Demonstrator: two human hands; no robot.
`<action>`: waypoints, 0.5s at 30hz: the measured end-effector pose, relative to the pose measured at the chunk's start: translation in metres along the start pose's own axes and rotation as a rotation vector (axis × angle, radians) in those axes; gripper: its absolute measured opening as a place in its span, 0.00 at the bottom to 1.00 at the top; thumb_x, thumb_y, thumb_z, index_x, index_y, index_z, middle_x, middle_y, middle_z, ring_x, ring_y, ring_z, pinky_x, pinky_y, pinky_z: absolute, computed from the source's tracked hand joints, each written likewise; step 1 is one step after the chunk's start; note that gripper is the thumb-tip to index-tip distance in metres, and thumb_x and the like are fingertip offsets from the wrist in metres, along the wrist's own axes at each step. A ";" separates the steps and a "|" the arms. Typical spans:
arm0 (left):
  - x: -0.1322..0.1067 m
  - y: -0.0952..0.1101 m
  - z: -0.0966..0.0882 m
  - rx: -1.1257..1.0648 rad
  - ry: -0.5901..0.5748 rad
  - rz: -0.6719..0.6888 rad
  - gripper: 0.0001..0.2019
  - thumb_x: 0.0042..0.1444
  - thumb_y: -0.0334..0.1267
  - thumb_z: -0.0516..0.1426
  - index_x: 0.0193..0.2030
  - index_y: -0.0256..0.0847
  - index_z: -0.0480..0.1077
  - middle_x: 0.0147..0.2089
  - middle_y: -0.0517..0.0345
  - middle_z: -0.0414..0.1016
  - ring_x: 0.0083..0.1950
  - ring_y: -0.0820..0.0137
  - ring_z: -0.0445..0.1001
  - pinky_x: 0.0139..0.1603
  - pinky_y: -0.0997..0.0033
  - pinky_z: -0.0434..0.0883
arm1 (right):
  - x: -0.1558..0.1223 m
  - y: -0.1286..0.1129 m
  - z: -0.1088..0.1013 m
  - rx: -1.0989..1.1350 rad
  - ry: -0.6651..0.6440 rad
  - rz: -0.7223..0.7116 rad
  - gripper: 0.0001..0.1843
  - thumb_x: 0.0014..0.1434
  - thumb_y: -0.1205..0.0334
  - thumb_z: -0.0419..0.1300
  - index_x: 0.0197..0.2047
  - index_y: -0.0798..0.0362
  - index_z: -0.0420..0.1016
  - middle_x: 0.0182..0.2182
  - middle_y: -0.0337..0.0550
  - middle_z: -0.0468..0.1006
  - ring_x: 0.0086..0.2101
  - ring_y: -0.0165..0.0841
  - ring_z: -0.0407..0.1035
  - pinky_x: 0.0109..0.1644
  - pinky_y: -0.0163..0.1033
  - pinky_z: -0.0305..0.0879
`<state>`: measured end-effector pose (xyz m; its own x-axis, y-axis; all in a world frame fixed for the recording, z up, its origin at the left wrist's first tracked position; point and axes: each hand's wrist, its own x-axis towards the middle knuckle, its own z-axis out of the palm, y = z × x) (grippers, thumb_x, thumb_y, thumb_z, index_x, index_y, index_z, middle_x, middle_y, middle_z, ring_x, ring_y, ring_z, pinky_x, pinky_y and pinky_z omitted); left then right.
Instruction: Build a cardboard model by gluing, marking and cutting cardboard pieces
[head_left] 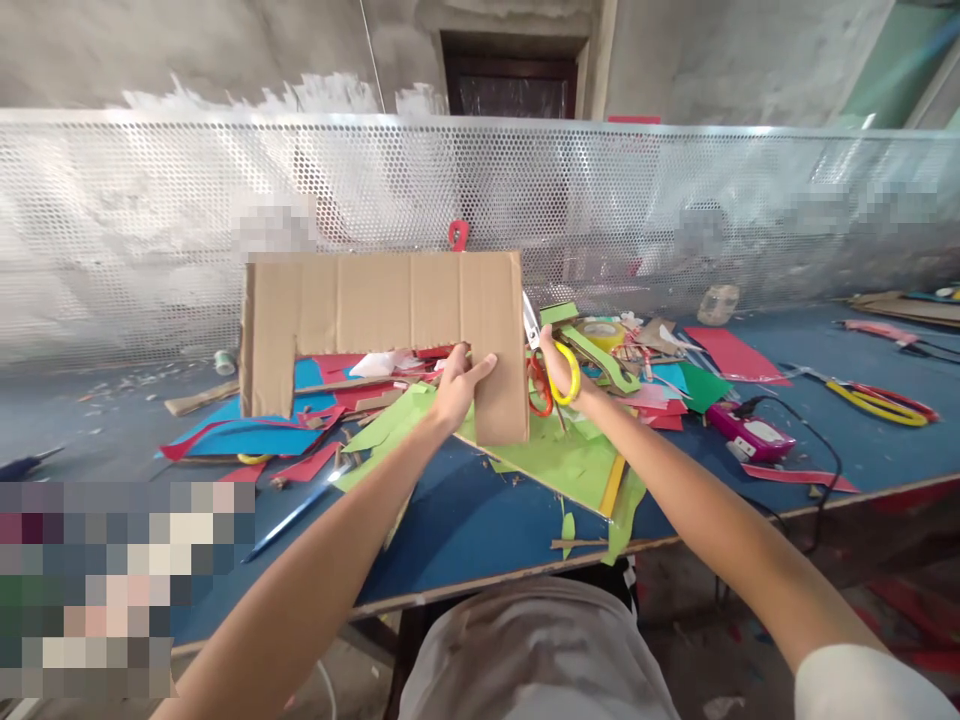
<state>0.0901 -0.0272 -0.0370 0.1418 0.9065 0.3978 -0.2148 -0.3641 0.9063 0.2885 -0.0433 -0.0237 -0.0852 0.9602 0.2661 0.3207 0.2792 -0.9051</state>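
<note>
My left hand [459, 385] grips the lower edge of a large brown cardboard piece [375, 305], holding it upright above the table. The cardboard has a rectangular cut-out along its bottom. My right hand [559, 365] holds scissors [546, 375] with yellow and orange handles, fingers through the loops. The blades point up at the cardboard's right edge. Below lie green paper sheets [555, 455] on the blue table [450, 520].
Red, blue and green paper scraps [247, 435] litter the table. A pink glue gun [750, 435] with a black cord lies at the right, beyond it other scissors [885, 402]. A tape roll [604, 330] sits behind. A perforated metal screen [150, 220] backs the table.
</note>
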 end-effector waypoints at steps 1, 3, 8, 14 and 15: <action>0.004 0.001 -0.008 0.022 0.030 0.015 0.31 0.47 0.54 0.76 0.38 0.48 0.59 0.37 0.59 0.75 0.41 0.61 0.79 0.45 0.61 0.75 | -0.003 -0.001 0.000 0.026 -0.034 0.030 0.63 0.62 0.07 0.28 0.64 0.48 0.77 0.21 0.40 0.70 0.19 0.40 0.66 0.28 0.52 0.74; 0.011 0.004 -0.023 0.046 0.078 0.038 0.32 0.44 0.54 0.76 0.36 0.48 0.57 0.34 0.62 0.71 0.37 0.65 0.75 0.41 0.65 0.73 | -0.009 -0.002 0.002 0.067 -0.101 0.069 0.62 0.62 0.06 0.35 0.68 0.49 0.72 0.20 0.36 0.69 0.17 0.39 0.63 0.25 0.49 0.71; 0.021 0.012 -0.048 0.050 0.095 0.052 0.30 0.41 0.53 0.76 0.37 0.47 0.61 0.36 0.60 0.76 0.39 0.63 0.78 0.43 0.63 0.77 | -0.013 -0.005 0.002 -0.187 -0.141 -0.068 0.50 0.71 0.16 0.49 0.75 0.49 0.67 0.23 0.36 0.76 0.24 0.41 0.75 0.32 0.44 0.73; 0.030 0.007 -0.062 0.052 0.094 0.086 0.28 0.41 0.52 0.76 0.41 0.46 0.67 0.39 0.58 0.79 0.43 0.60 0.80 0.49 0.60 0.78 | -0.009 -0.005 -0.009 -0.603 -0.014 -0.176 0.43 0.80 0.30 0.40 0.81 0.50 0.66 0.56 0.62 0.83 0.60 0.59 0.78 0.67 0.59 0.72; 0.032 0.006 -0.065 0.057 0.094 0.087 0.28 0.42 0.52 0.75 0.42 0.46 0.67 0.40 0.57 0.79 0.44 0.60 0.80 0.49 0.60 0.78 | -0.008 -0.005 -0.010 -0.659 0.008 -0.207 0.42 0.81 0.32 0.40 0.82 0.50 0.65 0.59 0.63 0.80 0.63 0.60 0.75 0.69 0.60 0.70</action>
<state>0.0309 0.0133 -0.0283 0.0336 0.8861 0.4623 -0.1664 -0.4511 0.8768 0.2972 -0.0525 -0.0183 -0.2002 0.8867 0.4168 0.8052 0.3912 -0.4456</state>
